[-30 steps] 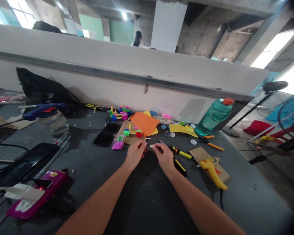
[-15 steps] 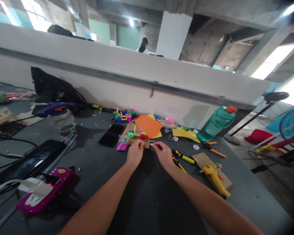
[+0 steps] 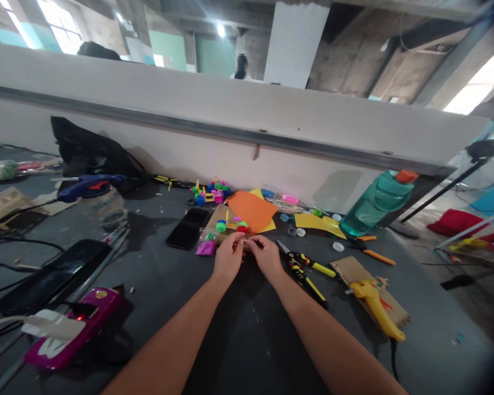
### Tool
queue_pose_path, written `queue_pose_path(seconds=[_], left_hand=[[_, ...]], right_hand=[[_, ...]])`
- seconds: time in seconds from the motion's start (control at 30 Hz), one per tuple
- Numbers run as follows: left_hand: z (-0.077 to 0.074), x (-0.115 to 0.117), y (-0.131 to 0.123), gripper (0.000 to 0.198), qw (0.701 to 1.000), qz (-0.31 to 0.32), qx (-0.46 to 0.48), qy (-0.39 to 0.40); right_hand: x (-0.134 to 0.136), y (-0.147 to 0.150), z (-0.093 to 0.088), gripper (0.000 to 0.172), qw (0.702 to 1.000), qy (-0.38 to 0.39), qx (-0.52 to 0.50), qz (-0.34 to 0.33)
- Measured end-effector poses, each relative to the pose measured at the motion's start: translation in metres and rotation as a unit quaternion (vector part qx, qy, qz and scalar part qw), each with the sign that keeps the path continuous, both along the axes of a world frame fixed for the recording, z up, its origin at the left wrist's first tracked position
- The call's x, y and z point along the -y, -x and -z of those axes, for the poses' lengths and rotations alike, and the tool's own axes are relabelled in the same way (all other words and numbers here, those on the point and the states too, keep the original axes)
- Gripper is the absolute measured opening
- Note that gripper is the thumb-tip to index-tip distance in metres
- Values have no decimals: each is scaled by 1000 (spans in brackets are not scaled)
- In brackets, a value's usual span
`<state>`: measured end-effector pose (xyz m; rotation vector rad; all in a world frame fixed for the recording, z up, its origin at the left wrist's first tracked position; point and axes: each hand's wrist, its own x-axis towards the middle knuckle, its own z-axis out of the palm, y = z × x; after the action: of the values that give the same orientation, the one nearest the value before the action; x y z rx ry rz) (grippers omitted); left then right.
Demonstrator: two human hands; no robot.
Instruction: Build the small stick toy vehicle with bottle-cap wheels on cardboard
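My left hand (image 3: 229,257) and my right hand (image 3: 267,254) meet fingertip to fingertip on the dark table (image 3: 247,340). Both pinch a small white stick that is almost hidden between the fingers. The pinch is right at the near edge of a cardboard piece (image 3: 218,216) carrying green and red bottle-cap wheels (image 3: 242,227). A pink plastic bag (image 3: 206,247) lies just left of my left hand. Yellow-and-black pliers (image 3: 308,271) lie just right of my right hand.
Orange paper (image 3: 251,210) and yellow paper (image 3: 315,224) lie behind the cardboard, a black phone (image 3: 188,227) to its left. A yellow glue gun (image 3: 374,302) and teal bottle (image 3: 374,203) stand right. A blue glue gun (image 3: 88,185), black tablet (image 3: 51,277) and pink device (image 3: 69,329) are left. A white partition (image 3: 230,120) backs the table.
My hands have moved forward and closed together at the cardboard's edge; earlier they were apart with the white stick showing between them. The view has shifted slightly.
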<state>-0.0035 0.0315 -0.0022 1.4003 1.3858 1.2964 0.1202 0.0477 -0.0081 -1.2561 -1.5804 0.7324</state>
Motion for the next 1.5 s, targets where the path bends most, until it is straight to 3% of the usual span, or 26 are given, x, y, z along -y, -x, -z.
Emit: queue_pose_path(seconds=[0.3, 0.63, 1.13, 1.37, 1.5], left_hand=[[1, -1, 0, 23, 1000, 13, -5, 23], [0, -3, 0, 25, 995, 50, 80, 32], [-5, 1, -2, 26, 998, 25, 53, 33], [2, 0, 1, 23, 999, -21, -50, 3], [5, -1, 3, 21, 987, 2, -150, -47]], right_hand=[[2, -3, -2, 30, 1000, 4, 8, 0], [3, -3, -1, 32, 998, 38, -57, -7], [5, -3, -1, 25, 998, 22, -50, 11], [-8, -6, -11, 24, 998, -18, 38, 48], [-33, -10, -28, 23, 976, -42, 212, 18]])
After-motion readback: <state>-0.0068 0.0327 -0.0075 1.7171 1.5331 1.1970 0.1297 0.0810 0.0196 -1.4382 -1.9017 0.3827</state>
